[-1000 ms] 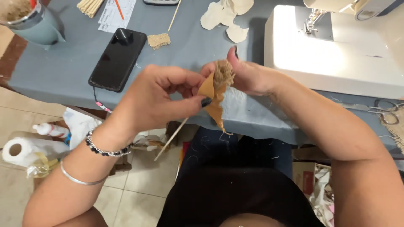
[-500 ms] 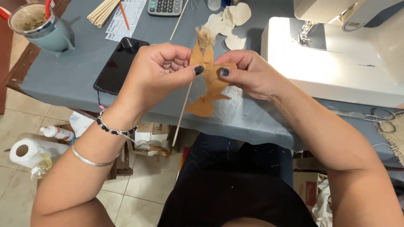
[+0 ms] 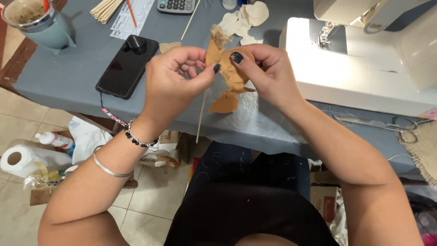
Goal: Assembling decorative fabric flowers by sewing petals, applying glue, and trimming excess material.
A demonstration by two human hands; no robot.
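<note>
Both thumbs with dark-polished nails pinch a small tan fabric piece (image 3: pixel 226 68), crumpled and partly turned, held above the near edge of the grey-blue covered table (image 3: pixel 68 73). Left hand (image 3: pixel 175 77) grips its left side, fingers curled shut; right hand (image 3: pixel 264 73) clamps the right side. A thin wooden stick (image 3: pixel 200 118) hangs below the fabric. Black phone (image 3: pixel 127 66) lies left; white sewing machine (image 3: pixel 364 59) right; metal scissors (image 3: pixel 378 124) near the right forearm.

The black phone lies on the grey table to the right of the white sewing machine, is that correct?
Not quite. In the head view the flat black phone lies on the grey table to the left of the white sewing machine, not the right.
</note>
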